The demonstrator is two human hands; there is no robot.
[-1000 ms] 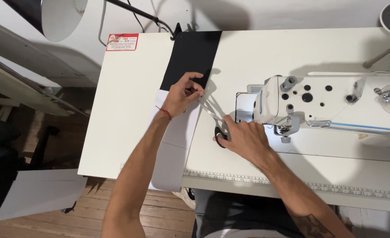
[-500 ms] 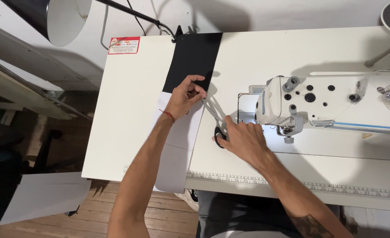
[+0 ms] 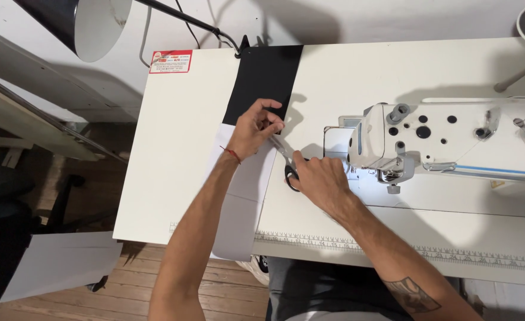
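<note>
Pinching the black fabric (image 3: 265, 83) edge as before, left hand (image 3: 253, 128) stays; right hand (image 3: 319, 178) grips scissors (image 3: 285, 163) at 4 o'clock, unchanged.

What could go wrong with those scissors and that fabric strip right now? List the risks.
1. The left hand pinches the fabric strip right where the scissors in the right hand point, so the blades could nick a fingertip.
2. The strip's white end hangs over the table edge; its weight might drag the cloth and skew the cut.
3. The right hand works close to the sewing machine and could bump it.
</note>
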